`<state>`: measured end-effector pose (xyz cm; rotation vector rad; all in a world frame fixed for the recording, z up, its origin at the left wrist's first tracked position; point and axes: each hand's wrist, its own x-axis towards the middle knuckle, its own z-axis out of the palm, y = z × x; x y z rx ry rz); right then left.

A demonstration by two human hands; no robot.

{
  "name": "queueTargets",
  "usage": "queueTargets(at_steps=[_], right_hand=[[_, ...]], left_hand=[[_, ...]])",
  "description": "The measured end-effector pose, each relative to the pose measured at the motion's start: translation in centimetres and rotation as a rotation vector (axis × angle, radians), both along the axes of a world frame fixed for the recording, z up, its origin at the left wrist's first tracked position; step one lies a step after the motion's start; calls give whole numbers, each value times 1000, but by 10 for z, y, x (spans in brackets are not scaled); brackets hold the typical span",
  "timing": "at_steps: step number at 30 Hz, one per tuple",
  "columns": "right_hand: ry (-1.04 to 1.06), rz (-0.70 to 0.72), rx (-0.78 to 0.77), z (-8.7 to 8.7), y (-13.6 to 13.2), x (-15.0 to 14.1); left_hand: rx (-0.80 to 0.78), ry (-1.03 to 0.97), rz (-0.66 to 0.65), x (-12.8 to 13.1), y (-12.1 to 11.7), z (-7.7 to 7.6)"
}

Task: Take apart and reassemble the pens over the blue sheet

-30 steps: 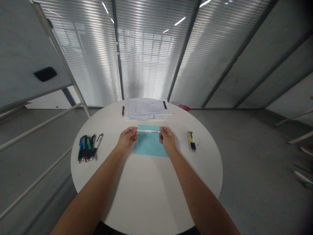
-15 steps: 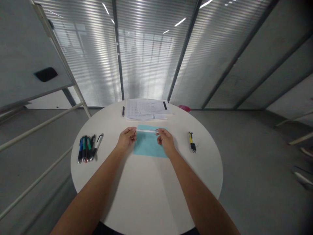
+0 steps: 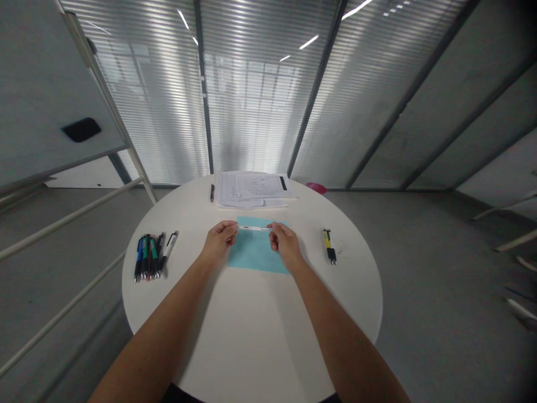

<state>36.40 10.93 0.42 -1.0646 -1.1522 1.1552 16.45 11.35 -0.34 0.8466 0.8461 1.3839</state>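
A slim white pen (image 3: pixel 253 228) with small dark marks lies crosswise between my two hands, over the upper part of a light blue sheet (image 3: pixel 254 254). My left hand (image 3: pixel 218 239) pinches its left end between thumb and fingers. At the other end, the thumb and fingertips of my right hand (image 3: pixel 283 242) close on it. Both ends of the pen are partly hidden by my fingers. The blue sheet rests flat on the round white table (image 3: pixel 251 324).
Left on the table is a group of several pens (image 3: pixel 146 257), blue, green and black, with a white-and-black pen (image 3: pixel 169 249) beside them. Yellow-and-black pens (image 3: pixel 329 246) lie right. Behind the sheet are stacked papers (image 3: pixel 251 190) and a dark pen (image 3: pixel 212 193). A whiteboard stand (image 3: pixel 138 162) stands left.
The white pen has turned slightly in my fingers, so dark marks now show along it. Both hands keep their pinch in nearly the same place; the view has shifted a little.
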Motion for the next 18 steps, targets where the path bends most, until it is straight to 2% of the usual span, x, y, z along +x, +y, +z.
queueTargets(at_steps=[7, 14, 18], right_hand=[[25, 11, -36, 2, -1, 0], [33, 29, -17, 0, 1, -1], [10, 56, 0, -4, 1, -3]], left_hand=[[5, 78, 42, 1, 1, -2], [32, 144, 78, 0, 2, -6], [19, 157, 92, -1, 2, -3]])
